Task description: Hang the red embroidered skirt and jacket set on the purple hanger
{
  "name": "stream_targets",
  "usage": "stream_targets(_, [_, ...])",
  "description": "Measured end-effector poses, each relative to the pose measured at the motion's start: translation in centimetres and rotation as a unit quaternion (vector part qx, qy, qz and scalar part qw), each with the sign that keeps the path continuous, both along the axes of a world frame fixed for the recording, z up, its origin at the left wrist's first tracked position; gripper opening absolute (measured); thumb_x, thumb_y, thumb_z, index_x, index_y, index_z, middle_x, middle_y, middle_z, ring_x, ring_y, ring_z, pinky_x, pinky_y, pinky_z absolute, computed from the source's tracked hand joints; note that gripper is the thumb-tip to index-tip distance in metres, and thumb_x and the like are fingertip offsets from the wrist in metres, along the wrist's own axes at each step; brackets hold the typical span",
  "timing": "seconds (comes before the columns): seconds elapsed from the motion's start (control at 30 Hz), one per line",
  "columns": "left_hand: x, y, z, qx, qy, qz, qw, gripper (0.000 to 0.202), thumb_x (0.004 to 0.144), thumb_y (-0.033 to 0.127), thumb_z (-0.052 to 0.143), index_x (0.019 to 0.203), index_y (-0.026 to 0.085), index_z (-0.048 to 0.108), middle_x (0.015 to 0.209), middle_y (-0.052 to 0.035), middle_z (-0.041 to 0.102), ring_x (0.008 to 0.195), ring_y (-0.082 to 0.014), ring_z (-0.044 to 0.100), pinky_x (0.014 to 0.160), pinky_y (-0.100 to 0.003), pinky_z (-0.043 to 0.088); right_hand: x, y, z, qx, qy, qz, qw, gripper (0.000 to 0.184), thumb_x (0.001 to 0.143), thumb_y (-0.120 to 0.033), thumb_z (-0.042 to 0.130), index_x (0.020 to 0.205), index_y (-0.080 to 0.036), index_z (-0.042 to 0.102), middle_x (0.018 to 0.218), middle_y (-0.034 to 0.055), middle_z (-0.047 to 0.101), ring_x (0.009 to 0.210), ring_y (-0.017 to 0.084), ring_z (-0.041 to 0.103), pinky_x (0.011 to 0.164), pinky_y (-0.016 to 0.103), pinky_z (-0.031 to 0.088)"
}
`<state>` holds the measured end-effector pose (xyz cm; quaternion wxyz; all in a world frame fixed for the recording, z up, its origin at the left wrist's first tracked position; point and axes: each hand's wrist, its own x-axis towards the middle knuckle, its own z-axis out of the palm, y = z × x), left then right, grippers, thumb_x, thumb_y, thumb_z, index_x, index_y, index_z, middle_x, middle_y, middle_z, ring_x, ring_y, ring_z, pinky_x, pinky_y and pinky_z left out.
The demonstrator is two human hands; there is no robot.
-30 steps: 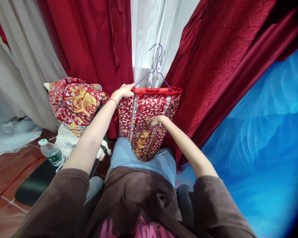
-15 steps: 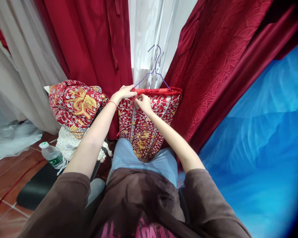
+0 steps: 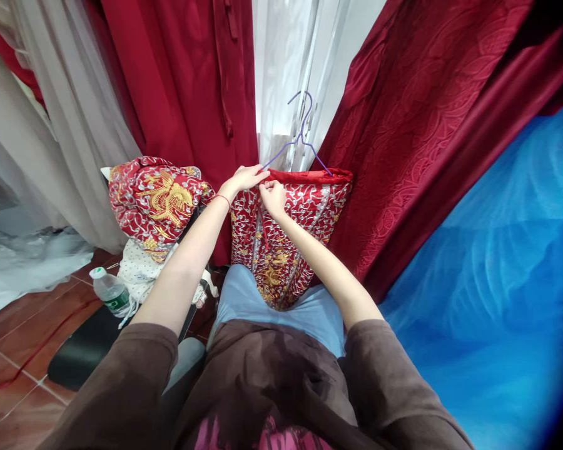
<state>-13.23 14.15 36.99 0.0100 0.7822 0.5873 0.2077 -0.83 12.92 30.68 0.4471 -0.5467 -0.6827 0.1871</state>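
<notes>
Nothing is legible — green bottle label (image 3: 117, 302) too small, pink shirt print (image 3: 286, 437) cut off.

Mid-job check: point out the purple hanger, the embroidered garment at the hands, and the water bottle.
Purple hanger (image 3: 301, 135), head view: the neck below its hook.
Embroidered garment (image 3: 278, 262), head view: its lower front.
Water bottle (image 3: 114, 292), head view: the middle of its body.

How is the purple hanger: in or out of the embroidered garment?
Partly in, apparently: the hanger shows its hook and shoulders above the garment, its lower part hidden.
</notes>
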Motion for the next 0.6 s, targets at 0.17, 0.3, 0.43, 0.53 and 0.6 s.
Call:
stream_targets(0.17, [-0.1, -0.2, 0.1, -0.002, 0.018, 0.001, 1.0, 0.042, 0.092, 0.056, 0.051, 0.113, 0.021, 0.061, 0.114, -0.006, 0.072, 0.106, -0.0249, 0.064, 0.098, -0.031, 0.041, 0.1, 0.1, 0.4, -0.016, -0.051, 0.027, 0.998, 0.036, 0.1, -0.035, 0.034, 0.095, -0.017, 0.064, 0.075, 0.0079, 0.072, 0.075, 0.022, 0.07, 0.086, 0.034, 0.052])
stream_targets(0.3, [0.0, 0.1, 0.0, -0.005, 0.027, 0.01, 1.0, 0.043, 0.098, 0.051, 0.041, 0.118, 0.02, 0.062, 0.125, -0.0091, 0.07, 0.117, -0.0279, 0.062, 0.103, -0.032, 0.039, -0.1, 0.7, 0.1, 0.02, -0.048, 0.02, 0.998, 0.034, 0.098, -0.032, 0.036, 0.082, -0.02, 0.063, 0.081, 0.0082, 0.072, 0.087, 0.024, 0.069, 0.085, 0.035, 0.053])
stream_targets(0.43, [0.1, 0.5, -0.1, -0.002, 0.042, 0.011, 0.999, 0.045, 0.099, 0.052, 0.037, 0.122, 0.02, 0.06, 0.129, -0.0107, 0.068, 0.12, -0.0298, 0.062, 0.103, -0.034, 0.04, 0.4, 1.0, -0.6, -0.008, 0.001, 0.059, 0.998, 0.033, 0.097, -0.032, 0.037, 0.079, -0.021, 0.062, 0.071, 0.0046, 0.068, 0.076, 0.021, 0.068, 0.079, 0.032, 0.054])
stream_targets(0.53, [0.2, 0.6, -0.2, -0.006, 0.051, 0.005, 0.999, 0.049, 0.098, 0.055, 0.038, 0.123, 0.019, 0.06, 0.131, -0.0126, 0.067, 0.121, -0.0321, 0.062, 0.102, -0.036, 0.041, 0.8, 0.4, -1.6, -0.045, 0.033, 0.088, 0.995, 0.033, 0.098, -0.034, 0.037, 0.079, -0.021, 0.061, 0.063, 0.0015, 0.064, 0.061, 0.018, 0.064, 0.071, 0.028, 0.054])
stream_targets(0.6, [0.2, 0.5, -0.3, -0.008, 0.051, 0.0, 0.999, 0.051, 0.096, 0.057, 0.041, 0.125, 0.019, 0.059, 0.131, -0.0135, 0.067, 0.12, -0.0334, 0.062, 0.101, -0.036, 0.042, 0.8, -0.3, -2.4, -0.048, 0.044, 0.085, 0.994, 0.034, 0.098, -0.034, 0.036, 0.079, -0.021, 0.06, 0.062, 0.0006, 0.062, 0.057, 0.016, 0.061, 0.068, 0.027, 0.053])
